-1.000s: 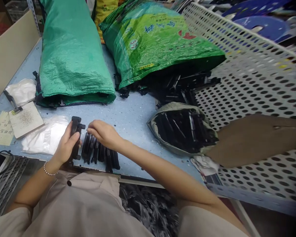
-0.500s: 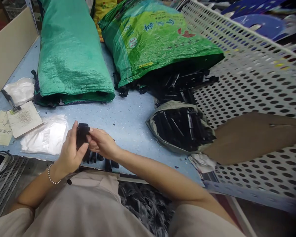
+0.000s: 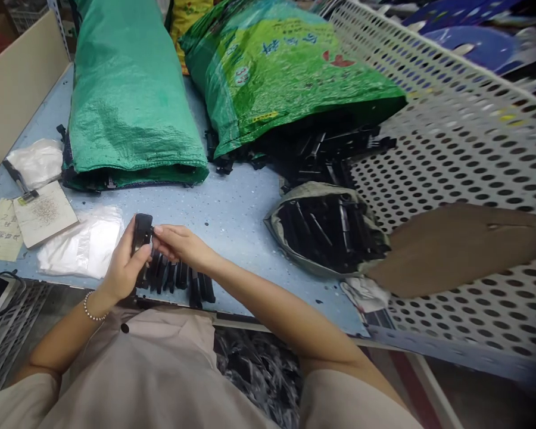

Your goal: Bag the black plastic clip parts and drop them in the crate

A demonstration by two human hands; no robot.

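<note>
My left hand [image 3: 127,262] is closed around a black plastic part [image 3: 142,231], an oblong piece with a rounded top end that stands up between thumb and fingers. Close by on its right side, my right hand [image 3: 181,245] pinches with thumb and forefinger at the edge of that part, where a small dark tab shows. Whether the tab is a separate piece I cannot tell. Below both hands, several narrow black plastic pieces [image 3: 172,275] lie in a row along the table's front edge.
Behind stand a teal sack [image 3: 129,101] and a green printed sack [image 3: 290,77] spilling black parts. A cloth bag [image 3: 274,223] of black parts sits right, beside a perforated white panel [image 3: 451,155]. Clear plastic bags [image 3: 84,247] and a notepad [image 3: 44,215] lie left on the blue table [image 3: 245,238].
The black part has turned and tilted in my left hand, showing its long face. My right hand has shifted slightly left and down along its edge, uncovering more of the row below.
</note>
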